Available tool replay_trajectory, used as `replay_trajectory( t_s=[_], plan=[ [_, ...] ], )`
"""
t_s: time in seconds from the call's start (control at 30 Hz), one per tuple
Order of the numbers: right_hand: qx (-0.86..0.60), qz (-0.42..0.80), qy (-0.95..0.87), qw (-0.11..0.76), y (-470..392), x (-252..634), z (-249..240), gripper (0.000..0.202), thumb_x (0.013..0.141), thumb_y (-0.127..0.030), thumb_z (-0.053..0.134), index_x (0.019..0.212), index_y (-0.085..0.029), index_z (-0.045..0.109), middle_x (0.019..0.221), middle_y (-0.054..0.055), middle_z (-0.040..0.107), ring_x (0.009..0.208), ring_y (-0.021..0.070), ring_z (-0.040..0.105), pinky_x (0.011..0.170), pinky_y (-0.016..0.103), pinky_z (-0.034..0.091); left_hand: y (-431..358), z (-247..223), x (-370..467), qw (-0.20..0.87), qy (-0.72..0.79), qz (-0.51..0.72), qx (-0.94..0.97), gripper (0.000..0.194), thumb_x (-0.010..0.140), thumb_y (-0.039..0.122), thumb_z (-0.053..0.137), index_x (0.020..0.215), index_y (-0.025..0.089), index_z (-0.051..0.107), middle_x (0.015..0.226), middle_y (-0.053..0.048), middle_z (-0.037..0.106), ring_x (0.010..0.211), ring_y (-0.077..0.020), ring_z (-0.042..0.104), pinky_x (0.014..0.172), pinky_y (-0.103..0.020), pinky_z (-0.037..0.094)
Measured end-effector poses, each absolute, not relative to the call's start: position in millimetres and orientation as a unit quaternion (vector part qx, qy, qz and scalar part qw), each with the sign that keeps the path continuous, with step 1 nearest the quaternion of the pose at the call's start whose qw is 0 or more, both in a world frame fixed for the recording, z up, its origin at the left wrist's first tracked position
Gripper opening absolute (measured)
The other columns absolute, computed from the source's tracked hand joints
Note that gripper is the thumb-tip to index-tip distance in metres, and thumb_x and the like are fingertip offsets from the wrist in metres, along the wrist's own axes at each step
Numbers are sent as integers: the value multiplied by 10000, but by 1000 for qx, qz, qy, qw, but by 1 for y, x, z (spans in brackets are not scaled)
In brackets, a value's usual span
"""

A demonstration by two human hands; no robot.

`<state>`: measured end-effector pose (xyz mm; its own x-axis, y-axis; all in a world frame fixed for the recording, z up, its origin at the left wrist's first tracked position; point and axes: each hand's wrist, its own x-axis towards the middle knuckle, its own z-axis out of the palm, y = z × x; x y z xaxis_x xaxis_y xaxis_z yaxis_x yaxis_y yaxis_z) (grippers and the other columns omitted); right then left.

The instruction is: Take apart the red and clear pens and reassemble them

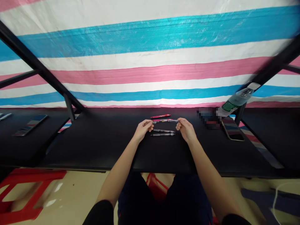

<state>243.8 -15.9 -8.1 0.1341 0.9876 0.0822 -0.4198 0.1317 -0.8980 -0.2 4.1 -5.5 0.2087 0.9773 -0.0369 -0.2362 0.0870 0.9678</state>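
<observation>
My left hand (142, 129) is closed in a pinch on the left end of a clear pen with a grey tip end. My right hand (186, 128) pinches the right end of a clear pen (172, 121) at the same height. Between the hands, pink colouring (161, 120) shows along this row; whether it is one pen or several I cannot tell. Behind it a red pen (160, 116) lies on the black table (98, 137). Nearer to me, two clear pens with dark parts, one (163, 131) behind the other (162, 134), lie side by side on the tabletop.
A bottle with a green label (236, 100) leans at the back right, beside a phone (232, 128) and a blurred-out patch. Another phone (31, 125) lies on the far-left table. Black frame bars (53, 79) slope on both sides before a striped sheet (150, 75).
</observation>
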Motion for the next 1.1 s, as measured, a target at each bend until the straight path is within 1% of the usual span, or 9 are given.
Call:
replay_trajectory(
  t_s=[0.23,0.3,0.53,0.67,0.77,1.0,1.1],
  plan=[
    [-376,579,-447,569,-24,235,-5,282,772,-436,702,933,-204,693,647,-7,553,586,130,513,547,284,431,4,-7,1,621,395,468,489,337,719,386,756,912,126,661,738,-46,642,629,-114,562,555,-250,394],
    [-373,581,-446,570,-24,235,-5,274,777,-430,698,928,-201,695,640,-5,558,585,130,512,545,280,425,3,-5,1,621,397,469,487,336,723,386,753,914,126,660,739,-45,641,628,-113,561,553,-249,392],
    [-354,575,-386,629,-14,246,-12,216,780,-384,676,909,-211,668,603,-20,504,564,130,481,517,273,411,5,-2,-2,621,399,500,454,323,721,367,746,904,124,640,726,-38,632,609,-103,550,543,-244,374],
    [-364,568,-386,629,-13,247,-13,206,781,-389,654,894,-217,647,589,-30,458,541,132,453,507,282,411,5,-1,-1,626,399,510,434,326,708,365,753,895,126,633,711,-34,626,606,-105,550,540,-244,372],
    [-362,571,-384,628,-14,245,-12,199,781,-380,655,889,-213,650,583,-29,450,538,130,441,504,280,403,4,0,-1,629,398,507,435,324,705,368,755,888,130,632,711,-34,627,606,-105,551,541,-245,376],
    [-371,571,-406,610,-18,241,-8,215,778,-398,670,888,-213,668,582,-25,483,534,129,454,515,285,408,4,-3,-1,622,397,493,460,317,719,368,753,899,131,643,720,-36,631,603,-100,550,543,-241,382],
    [-372,584,-430,580,-21,238,-6,236,783,-406,686,905,-204,695,604,-18,525,551,123,480,536,278,421,3,-5,1,624,393,482,472,334,716,375,759,912,129,646,732,-39,641,612,-103,558,547,-241,389]
  ],
)
